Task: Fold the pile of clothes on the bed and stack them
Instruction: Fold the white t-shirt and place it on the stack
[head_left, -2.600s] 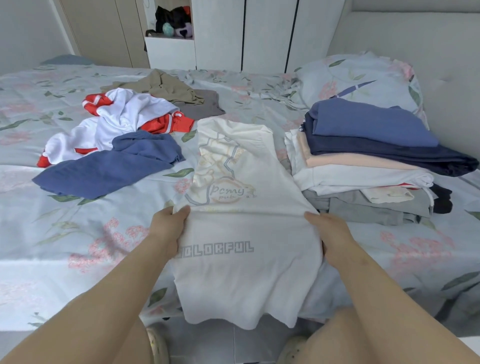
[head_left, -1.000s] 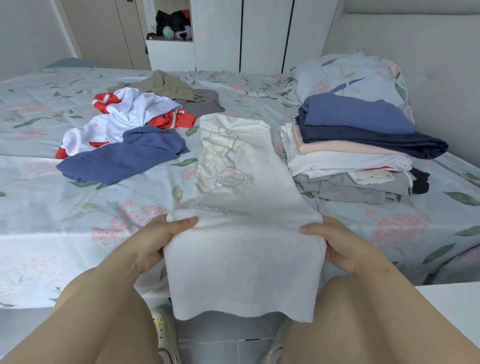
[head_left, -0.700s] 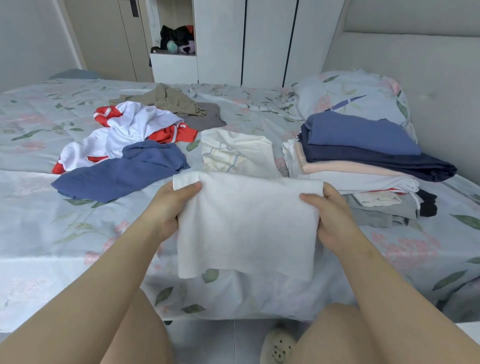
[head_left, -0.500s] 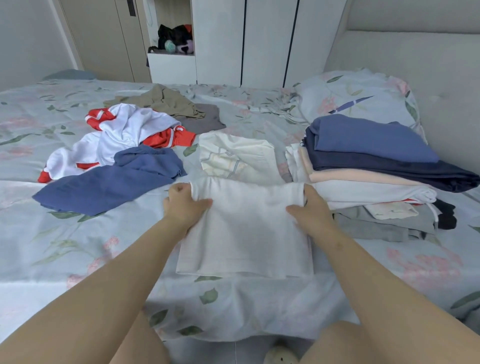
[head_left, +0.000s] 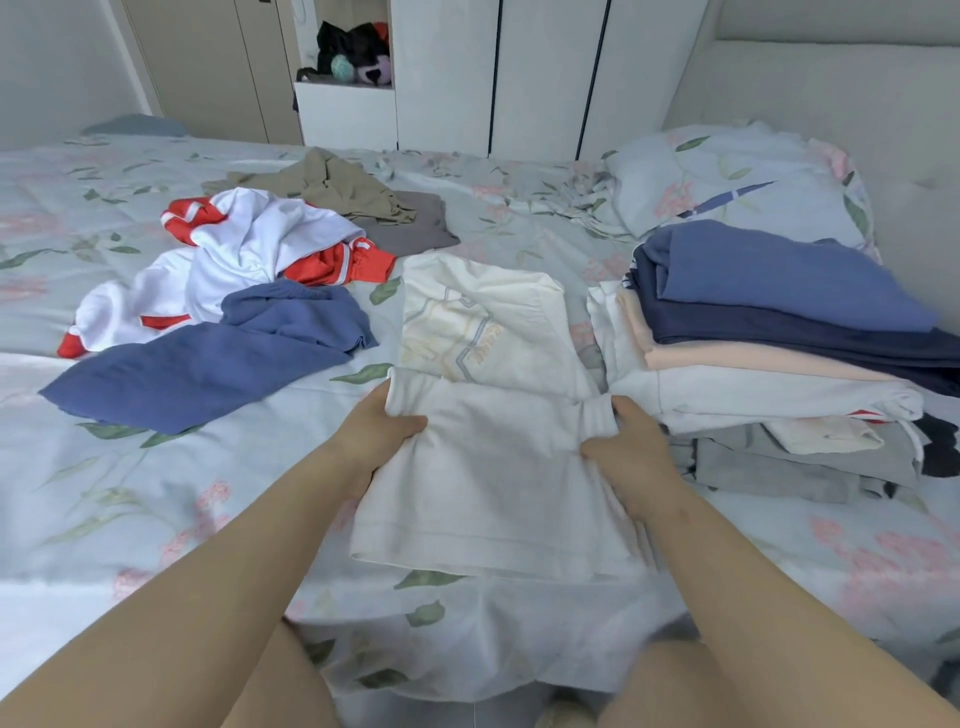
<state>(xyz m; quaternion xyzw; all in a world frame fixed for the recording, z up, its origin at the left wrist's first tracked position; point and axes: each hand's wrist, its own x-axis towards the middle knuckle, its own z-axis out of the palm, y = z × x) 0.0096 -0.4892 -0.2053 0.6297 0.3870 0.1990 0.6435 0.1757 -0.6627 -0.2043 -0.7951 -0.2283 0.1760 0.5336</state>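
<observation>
A white printed T-shirt lies on the floral bed in front of me, its lower half folded up over the middle. My left hand grips the folded edge at the left corner. My right hand grips the bunched right corner. The printed upper part still shows beyond the fold. A stack of folded clothes stands just to the right, with a blue garment on top. Unfolded clothes lie to the left: a blue garment, a white and red one, and a tan one.
A floral pillow rests against the headboard at the back right. White wardrobe doors and an open shelf with dark items stand behind the bed. The bed's near edge drops to the floor by my knees.
Both hands lifted the shirt's hanging lower half and folded it up onto the bed over the middle. They now clutch the two corners of the fold more tightly.
</observation>
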